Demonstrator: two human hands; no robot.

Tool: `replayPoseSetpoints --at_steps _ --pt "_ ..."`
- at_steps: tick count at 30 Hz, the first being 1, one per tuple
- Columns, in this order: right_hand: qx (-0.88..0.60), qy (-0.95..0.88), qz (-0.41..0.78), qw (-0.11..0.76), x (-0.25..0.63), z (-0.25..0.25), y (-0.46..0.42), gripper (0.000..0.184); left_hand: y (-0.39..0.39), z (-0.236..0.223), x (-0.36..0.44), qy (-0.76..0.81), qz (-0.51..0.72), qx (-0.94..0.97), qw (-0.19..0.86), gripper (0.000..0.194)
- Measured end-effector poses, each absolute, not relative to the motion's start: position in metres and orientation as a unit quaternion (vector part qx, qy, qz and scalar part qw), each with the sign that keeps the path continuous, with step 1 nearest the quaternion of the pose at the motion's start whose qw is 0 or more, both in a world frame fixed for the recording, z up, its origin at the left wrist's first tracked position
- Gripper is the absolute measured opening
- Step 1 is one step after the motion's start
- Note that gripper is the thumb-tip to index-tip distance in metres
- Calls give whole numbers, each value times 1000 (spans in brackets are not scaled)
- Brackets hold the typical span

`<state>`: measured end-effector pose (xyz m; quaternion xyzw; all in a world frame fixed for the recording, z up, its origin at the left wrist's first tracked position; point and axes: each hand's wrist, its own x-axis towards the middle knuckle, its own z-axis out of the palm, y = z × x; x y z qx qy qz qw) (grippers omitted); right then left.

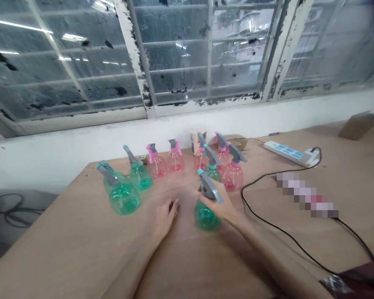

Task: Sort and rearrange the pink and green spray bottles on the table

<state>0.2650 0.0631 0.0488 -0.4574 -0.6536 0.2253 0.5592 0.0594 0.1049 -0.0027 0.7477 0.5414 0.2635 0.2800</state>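
"Right hand [222, 203]: what has it got?"

"It's closed round the neck of a green spray bottle [207, 219], held nearly upright over the middle of the wooden table [75, 253]. Whether the base touches the tabletop, I can't tell."

"And the left?"

"Left hand [166, 214] lies near that bottle, fingers curled, nothing showing in it; how tightly they close isn't clear."

"How far along?"

"Partway, I'd judge: one bottle gripped, not yet released. Three green bottles [124, 201] stand at the left, two pink bottles [158, 167] mid-table, and three more pink ones [233, 177] with another green one [213, 171] behind the held bottle."
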Motion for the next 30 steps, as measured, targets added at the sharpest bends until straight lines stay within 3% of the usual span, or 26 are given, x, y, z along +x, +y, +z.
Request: replayPoseSetpoints --at_steps 3,11,30 --pt "-445 -653 250 560 264 46 65 11 104 0 60 543 264 747 277 44" --pt "-435 -629 309 566 263 37 64 42 105 -2 59 544 246 755 271 45" --pt "-455 -620 303 562 261 45 58 43 105 -4 59 548 233 764 247 43"
